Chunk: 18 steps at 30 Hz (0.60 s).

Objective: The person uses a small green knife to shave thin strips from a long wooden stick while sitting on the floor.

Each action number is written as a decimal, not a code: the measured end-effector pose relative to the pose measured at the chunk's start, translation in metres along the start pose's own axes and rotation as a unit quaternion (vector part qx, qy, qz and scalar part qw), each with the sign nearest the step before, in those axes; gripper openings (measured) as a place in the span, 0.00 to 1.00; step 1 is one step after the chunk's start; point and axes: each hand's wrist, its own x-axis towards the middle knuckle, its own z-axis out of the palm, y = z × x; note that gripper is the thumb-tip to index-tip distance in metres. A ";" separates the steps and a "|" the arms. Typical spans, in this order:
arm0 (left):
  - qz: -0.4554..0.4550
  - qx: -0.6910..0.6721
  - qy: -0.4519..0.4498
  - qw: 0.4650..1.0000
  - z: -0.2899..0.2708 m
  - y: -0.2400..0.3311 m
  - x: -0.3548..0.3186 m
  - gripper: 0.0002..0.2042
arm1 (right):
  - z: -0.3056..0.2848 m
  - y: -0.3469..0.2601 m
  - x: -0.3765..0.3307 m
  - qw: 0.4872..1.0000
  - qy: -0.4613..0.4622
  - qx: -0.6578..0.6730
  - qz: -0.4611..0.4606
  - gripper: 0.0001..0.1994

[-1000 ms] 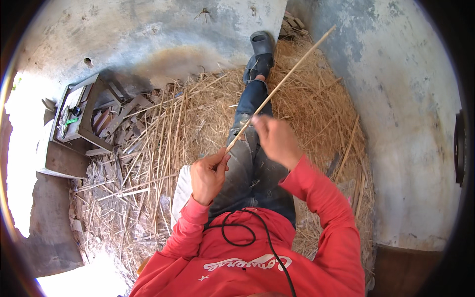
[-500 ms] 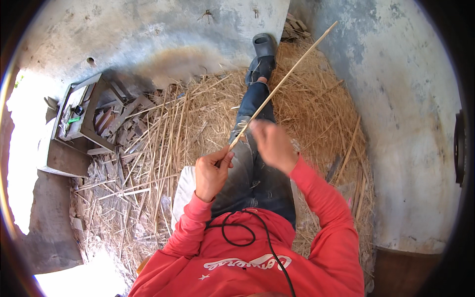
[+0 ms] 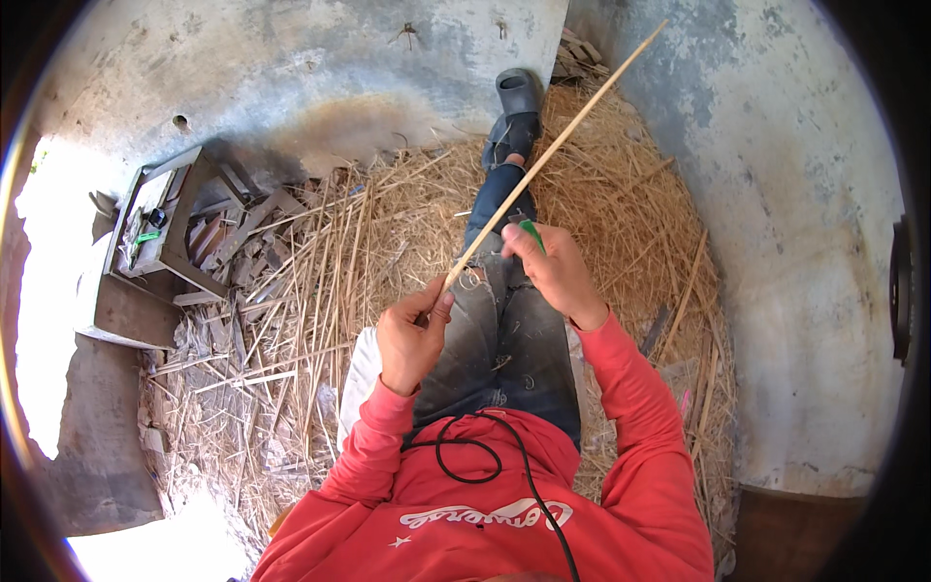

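My left hand (image 3: 415, 333) is closed round the lower end of a long, thin bamboo stick (image 3: 567, 134). The stick slants up and to the right over my legs, its far tip near the right-hand wall. In my closed right hand (image 3: 555, 272) is a green knife (image 3: 529, 231), with a short greyish part showing beside the stick. My fingers cover most of the knife. The right hand is just right of the stick, apart from my left hand. Thin curled shavings (image 3: 475, 275) lie on my jeans below the stick.
Straw-like shavings and loose strips (image 3: 320, 262) cover the floor around my legs. A worn wooden stand (image 3: 160, 252) at the left bears a small green item (image 3: 147, 237) and a dark one. Walls (image 3: 795, 242) rise ahead and on the right.
My right hand has drawn back slightly to the right, off the stick, and the green knife now shows. The curl near the stick's lower part has gone. The stick's tip is slightly higher.
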 end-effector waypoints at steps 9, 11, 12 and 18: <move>0.057 0.086 0.006 0.995 0.006 0.018 0.000 0.14 | 0.043 0.023 -0.009 0.991 -0.004 -0.081 -0.105 0.15; 0.068 0.091 0.028 0.993 0.008 0.008 0.004 0.14 | 0.049 0.024 -0.016 0.986 -0.027 -0.080 -0.147 0.12; 0.072 0.094 0.046 0.992 0.010 -0.002 0.008 0.14 | 0.052 0.029 -0.019 0.978 -0.061 -0.086 -0.181 0.10; -0.011 0.057 0.044 0.997 -0.012 -0.019 0.024 0.14 | 0.034 0.007 -0.024 0.986 -0.014 -0.100 -0.131 0.08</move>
